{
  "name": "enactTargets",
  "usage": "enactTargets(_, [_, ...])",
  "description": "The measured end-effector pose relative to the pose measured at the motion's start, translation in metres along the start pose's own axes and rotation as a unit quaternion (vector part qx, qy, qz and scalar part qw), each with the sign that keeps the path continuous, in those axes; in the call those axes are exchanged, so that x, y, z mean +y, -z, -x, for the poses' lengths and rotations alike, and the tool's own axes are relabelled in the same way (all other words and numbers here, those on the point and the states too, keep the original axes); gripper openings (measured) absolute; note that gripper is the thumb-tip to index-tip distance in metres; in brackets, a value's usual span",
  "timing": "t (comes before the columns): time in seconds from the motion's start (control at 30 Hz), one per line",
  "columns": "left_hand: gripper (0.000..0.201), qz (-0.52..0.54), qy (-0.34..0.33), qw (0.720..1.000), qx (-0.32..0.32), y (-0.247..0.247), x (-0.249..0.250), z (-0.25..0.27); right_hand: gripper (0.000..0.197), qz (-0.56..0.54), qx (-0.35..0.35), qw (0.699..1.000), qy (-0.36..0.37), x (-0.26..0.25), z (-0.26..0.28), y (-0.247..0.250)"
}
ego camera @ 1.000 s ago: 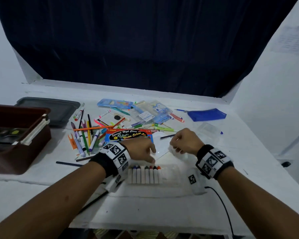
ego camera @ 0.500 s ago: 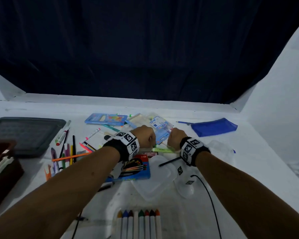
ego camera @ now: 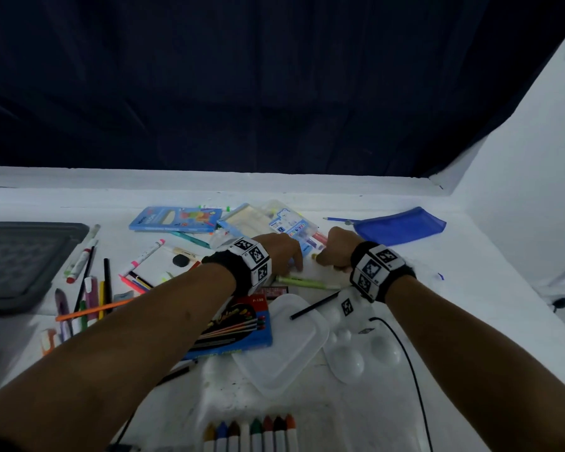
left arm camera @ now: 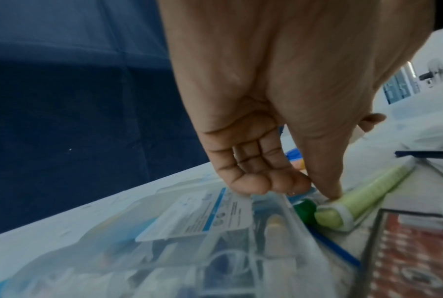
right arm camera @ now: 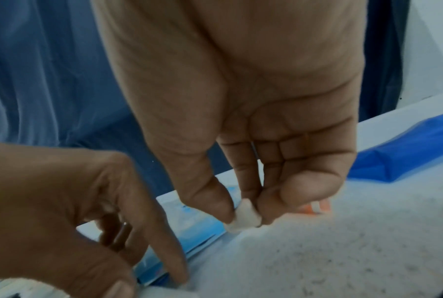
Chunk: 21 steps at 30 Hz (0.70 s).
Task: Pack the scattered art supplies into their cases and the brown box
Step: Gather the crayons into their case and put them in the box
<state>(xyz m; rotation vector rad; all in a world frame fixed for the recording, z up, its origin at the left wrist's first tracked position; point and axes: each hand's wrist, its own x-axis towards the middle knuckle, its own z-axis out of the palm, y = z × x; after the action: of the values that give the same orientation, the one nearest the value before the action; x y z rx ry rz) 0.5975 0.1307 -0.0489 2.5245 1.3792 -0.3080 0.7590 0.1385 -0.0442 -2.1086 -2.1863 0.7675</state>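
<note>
Both hands reach to the pile at mid-table, beside the clear pen case (ego camera: 291, 223). My right hand (right arm camera: 243, 215) pinches a small whitish crayon piece (right arm camera: 244, 216) between thumb and fingertips, just above the table. My left hand (left arm camera: 314, 189) has curled fingers on the pen case's edge (left arm camera: 189, 221). Its thumb comes down at the end of a light green marker (left arm camera: 368, 193), and a small bluish piece sits pinched there, mostly hidden. In the head view the left hand (ego camera: 291, 259) and right hand (ego camera: 323, 256) are nearly touching. The crayon case (ego camera: 252, 435) with several crayons lies at the near edge.
A blue pouch (ego camera: 402, 225) lies at back right. A white palette (ego camera: 356, 350), a clear lid (ego camera: 287, 344) and a blue watercolour box (ego camera: 238, 327) sit under my forearms. Loose pens and pencils (ego camera: 88, 288) and a grey tray lid (ego camera: 20, 259) are at left.
Both hands left the crayon case and moved forward to the pile by the clear pen case. The right hand now pinches a whitish piece. The head view has shifted forward.
</note>
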Motion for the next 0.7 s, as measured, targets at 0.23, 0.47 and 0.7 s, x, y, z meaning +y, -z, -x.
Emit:
enactTargets(0.23, [0.02, -0.057, 0.022, 0.998, 0.005, -0.01, 0.012, -0.009, 0.022, -0.035, 0.031, 0.999, 0.005, 0.011, 0.016, 0.009])
enactTargets(0.47, [0.015, 0.002, 0.0, 0.999, 0.045, -0.006, 0.022, 0.003, 0.017, -0.116, 0.069, 0.991, 0.014, 0.018, 0.057, 0.01])
enactTargets(0.7, [0.014, 0.197, -0.014, 0.971, 0.135, 0.002, 0.028, 0.065, 0.024, -0.323, 0.101, 0.941, 0.017, 0.04, 0.131, -0.016])
